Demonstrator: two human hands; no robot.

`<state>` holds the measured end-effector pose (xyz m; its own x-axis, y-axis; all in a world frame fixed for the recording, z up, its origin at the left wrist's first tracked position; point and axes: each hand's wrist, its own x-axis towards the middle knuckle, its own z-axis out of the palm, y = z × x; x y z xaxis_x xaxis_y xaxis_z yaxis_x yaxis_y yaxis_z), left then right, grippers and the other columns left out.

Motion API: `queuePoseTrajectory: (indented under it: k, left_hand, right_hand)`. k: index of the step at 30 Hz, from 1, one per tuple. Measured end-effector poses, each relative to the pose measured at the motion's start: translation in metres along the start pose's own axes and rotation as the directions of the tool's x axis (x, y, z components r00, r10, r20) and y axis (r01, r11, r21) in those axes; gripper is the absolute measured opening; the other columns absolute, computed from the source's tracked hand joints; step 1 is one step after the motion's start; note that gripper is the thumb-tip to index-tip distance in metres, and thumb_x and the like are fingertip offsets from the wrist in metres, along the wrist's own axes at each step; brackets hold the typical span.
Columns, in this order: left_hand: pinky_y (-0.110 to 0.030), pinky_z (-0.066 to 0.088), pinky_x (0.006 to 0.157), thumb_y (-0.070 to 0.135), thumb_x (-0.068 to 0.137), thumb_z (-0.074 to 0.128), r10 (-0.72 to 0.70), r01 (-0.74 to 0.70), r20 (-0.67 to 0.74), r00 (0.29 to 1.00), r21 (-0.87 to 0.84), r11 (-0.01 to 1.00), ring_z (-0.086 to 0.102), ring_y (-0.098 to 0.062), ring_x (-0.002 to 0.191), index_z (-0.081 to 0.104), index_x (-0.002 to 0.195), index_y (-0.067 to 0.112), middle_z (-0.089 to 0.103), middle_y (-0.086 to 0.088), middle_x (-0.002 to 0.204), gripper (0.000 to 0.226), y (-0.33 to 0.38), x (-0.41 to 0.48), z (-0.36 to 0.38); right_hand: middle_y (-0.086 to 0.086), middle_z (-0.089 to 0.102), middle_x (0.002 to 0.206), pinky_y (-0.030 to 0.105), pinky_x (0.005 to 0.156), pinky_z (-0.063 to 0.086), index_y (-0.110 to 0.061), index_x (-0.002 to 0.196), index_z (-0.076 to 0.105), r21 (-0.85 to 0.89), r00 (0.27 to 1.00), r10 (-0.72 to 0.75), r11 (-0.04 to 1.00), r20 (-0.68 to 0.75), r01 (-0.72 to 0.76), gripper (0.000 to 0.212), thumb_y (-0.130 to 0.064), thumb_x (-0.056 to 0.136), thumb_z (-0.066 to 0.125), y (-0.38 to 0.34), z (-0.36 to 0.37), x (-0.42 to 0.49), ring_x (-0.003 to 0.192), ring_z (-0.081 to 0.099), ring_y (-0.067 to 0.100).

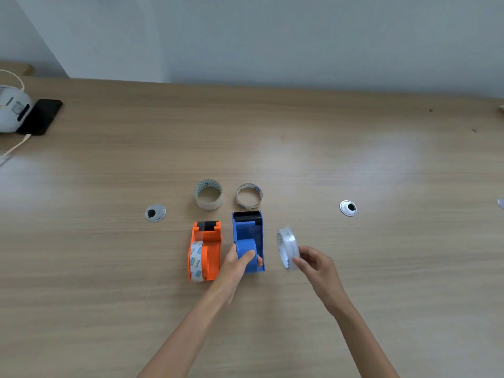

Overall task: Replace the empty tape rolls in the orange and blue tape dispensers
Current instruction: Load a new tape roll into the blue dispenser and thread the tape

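Observation:
The blue tape dispenser (248,236) lies on the wooden table with no roll on its hub. My left hand (236,264) grips its near end around the blue hub. My right hand (316,264) holds a clear tape roll (287,248) on edge, just right of the blue dispenser. The orange tape dispenser (207,249) lies to the left with a printed tape roll (197,261) seated in it. Two empty cardboard cores stand behind the dispensers, one on the left (209,194) and one on the right (249,196).
Two round cable grommets sit in the table, left (155,213) and right (348,208). A black phone (41,117) with a cable and a white device (12,109) lie at the far left. The wall runs along the table's back edge.

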<state>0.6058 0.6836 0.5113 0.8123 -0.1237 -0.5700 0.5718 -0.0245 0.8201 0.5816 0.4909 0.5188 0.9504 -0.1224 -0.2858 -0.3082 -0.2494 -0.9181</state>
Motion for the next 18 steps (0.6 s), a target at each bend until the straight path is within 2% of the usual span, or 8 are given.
queuePoseTrajectory:
  k: [2, 4, 7, 10, 14, 16, 18]
  left_hand:
    - [-0.043, 0.041, 0.105, 0.029, 0.091, 0.050, 0.041, -0.041, 0.001, 0.999, 0.006, 0.999, 0.063, -0.020, 0.097, 0.058, 0.105, 0.007, 0.070, -0.001, 0.089, 0.028, 0.006, -0.006, 0.002]
    - [-0.036, 0.043, 0.103, 0.040, 0.088, 0.052, 0.063, -0.063, 0.013, 0.998, 0.001, 0.998, 0.060, -0.018, 0.111, 0.057, 0.114, 0.015, 0.069, -0.002, 0.109, 0.036, 0.011, -0.012, 0.003]
    - [-0.016, 0.048, 0.083, 0.034, 0.092, 0.055, 0.095, -0.095, 0.017, 0.995, -0.031, 0.995, 0.059, -0.008, 0.110, 0.054, 0.120, 0.020, 0.065, 0.003, 0.117, 0.031, 0.017, -0.021, 0.005]
    - [-0.008, 0.051, 0.073, 0.028, 0.090, 0.060, 0.135, -0.134, 0.013, 0.991, -0.069, 0.989, 0.063, -0.005, 0.102, 0.052, 0.122, 0.019, 0.066, 0.001, 0.117, 0.034, 0.019, -0.027, 0.005]
    - [-0.021, 0.049, 0.090, 0.027, 0.094, 0.052, 0.134, -0.137, -0.038, 0.990, -0.083, 0.987, 0.059, -0.016, 0.114, 0.055, 0.112, 0.025, 0.065, -0.004, 0.120, 0.018, 0.020, -0.028, 0.001]
    - [-0.024, 0.045, 0.089, 0.029, 0.097, 0.046, 0.106, -0.113, -0.069, 0.992, -0.113, 0.987, 0.056, -0.020, 0.119, 0.056, 0.105, 0.030, 0.064, -0.005, 0.123, 0.013, 0.021, -0.027, -0.002]
    - [-0.027, 0.039, 0.095, 0.034, 0.098, 0.041, 0.061, -0.073, -0.101, 0.993, -0.120, 0.990, 0.048, -0.019, 0.127, 0.051, 0.117, 0.026, 0.054, 0.001, 0.132, 0.023, 0.023, -0.025, -0.006]
  right_hand:
    - [-0.003, 0.074, 0.088, 0.016, 0.074, 0.051, -0.011, 0.095, 0.072, 0.061, 0.996, -0.026, 0.998, 0.080, 0.021, 0.017, 0.000, 0.086, 0.062, -0.016, 0.009, -0.009, 0.081, 0.066, 0.003]
    - [-0.003, 0.075, 0.089, 0.020, 0.074, 0.054, -0.015, 0.095, 0.073, 0.080, 0.988, -0.043, 0.996, 0.148, 0.032, 0.019, -0.002, 0.086, 0.062, -0.026, 0.017, -0.014, 0.083, 0.068, 0.007]
    - [0.004, 0.073, 0.090, 0.029, 0.076, 0.054, -0.014, 0.097, 0.072, -0.007, 0.989, -0.085, 0.996, 0.123, 0.086, 0.016, -0.008, 0.084, 0.067, -0.031, 0.025, -0.015, 0.081, 0.066, 0.013]
    - [0.004, 0.072, 0.088, 0.032, 0.076, 0.055, -0.013, 0.098, 0.072, -0.024, 0.987, -0.110, 0.993, 0.114, 0.114, 0.015, -0.009, 0.084, 0.067, -0.037, 0.030, -0.015, 0.079, 0.065, 0.013]
    - [-0.005, 0.074, 0.093, 0.018, 0.077, 0.051, -0.018, 0.100, 0.071, -0.061, 0.979, -0.107, 0.991, 0.173, 0.119, 0.020, -0.005, 0.089, 0.059, -0.049, 0.031, -0.017, 0.087, 0.067, 0.005]
    - [-0.005, 0.071, 0.091, 0.013, 0.073, 0.046, -0.014, 0.101, 0.069, -0.016, 0.976, -0.084, 0.996, 0.201, 0.089, 0.021, -0.005, 0.092, 0.052, -0.054, 0.029, -0.017, 0.082, 0.063, 0.002]
    - [-0.003, 0.064, 0.083, 0.017, 0.068, 0.041, -0.007, 0.096, 0.067, 0.054, 0.979, -0.062, 0.997, 0.195, 0.053, 0.023, -0.015, 0.089, 0.047, -0.056, 0.025, -0.016, 0.075, 0.055, 0.007]
